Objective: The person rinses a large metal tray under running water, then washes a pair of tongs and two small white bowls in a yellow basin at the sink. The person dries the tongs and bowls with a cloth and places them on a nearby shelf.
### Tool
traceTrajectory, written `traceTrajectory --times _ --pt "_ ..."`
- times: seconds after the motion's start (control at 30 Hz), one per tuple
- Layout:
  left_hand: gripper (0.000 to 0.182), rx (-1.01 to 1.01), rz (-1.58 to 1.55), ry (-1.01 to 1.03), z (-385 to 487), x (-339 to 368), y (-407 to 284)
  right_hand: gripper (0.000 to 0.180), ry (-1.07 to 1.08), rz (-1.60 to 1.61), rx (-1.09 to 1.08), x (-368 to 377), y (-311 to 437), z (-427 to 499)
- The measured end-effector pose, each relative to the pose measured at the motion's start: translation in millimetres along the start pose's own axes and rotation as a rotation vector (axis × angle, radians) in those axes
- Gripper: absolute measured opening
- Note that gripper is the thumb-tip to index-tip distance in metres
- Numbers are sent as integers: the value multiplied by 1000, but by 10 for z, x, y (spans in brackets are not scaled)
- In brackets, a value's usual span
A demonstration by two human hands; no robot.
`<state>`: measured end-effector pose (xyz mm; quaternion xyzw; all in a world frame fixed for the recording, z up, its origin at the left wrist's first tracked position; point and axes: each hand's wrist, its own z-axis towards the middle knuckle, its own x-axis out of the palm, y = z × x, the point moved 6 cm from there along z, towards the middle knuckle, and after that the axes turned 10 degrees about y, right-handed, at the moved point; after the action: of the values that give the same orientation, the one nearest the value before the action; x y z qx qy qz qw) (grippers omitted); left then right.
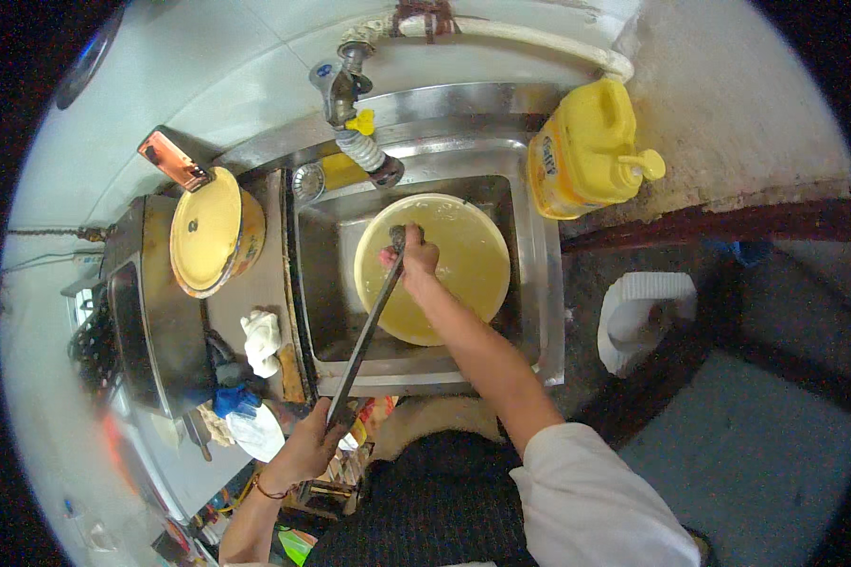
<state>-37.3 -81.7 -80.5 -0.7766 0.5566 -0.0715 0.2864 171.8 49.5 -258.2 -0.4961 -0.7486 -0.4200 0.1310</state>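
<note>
My left hand (303,448) grips the near end of a long, narrow dark metal bar (363,344). The bar slants up and away across the front rim of a stainless-steel sink (330,333). At its far end, my right hand (420,256) is closed around a dark clump that looks like a scouring pad (397,234). That hand is above a round, pale-yellow basin (361,283) inside the sink. Cloudy yellowish liquid (461,283) fills the basin. My right palm and part of the bar's far end are hidden by the fingers.
A faucet (342,99) with a flexible spout hangs behind the basin. A yellow pump jug (585,156) stands at the sink's right rear corner. On the left are a lidded yellow pot (209,230), a phone (175,161), a white cloth (260,344) and a knife handle (198,438).
</note>
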Motion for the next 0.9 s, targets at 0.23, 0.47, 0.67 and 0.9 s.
traceTrajectory --times 0.23,0.47,0.67,0.9 --pt "19 -117 806 -318 -111 -107 -322 41 56 122 238 -122 -337 163" --pt "21 -137 1024 -476 -154 -161 -493 42 -69 128 361 -133 -406 139" --pt "22 -189 889 -332 -189 -43 -296 40 14 -34 177 -199 -194 281" --pt "18 -141 830 -332 -19 -57 -308 42 -83 -12 84 -415 -528 244"
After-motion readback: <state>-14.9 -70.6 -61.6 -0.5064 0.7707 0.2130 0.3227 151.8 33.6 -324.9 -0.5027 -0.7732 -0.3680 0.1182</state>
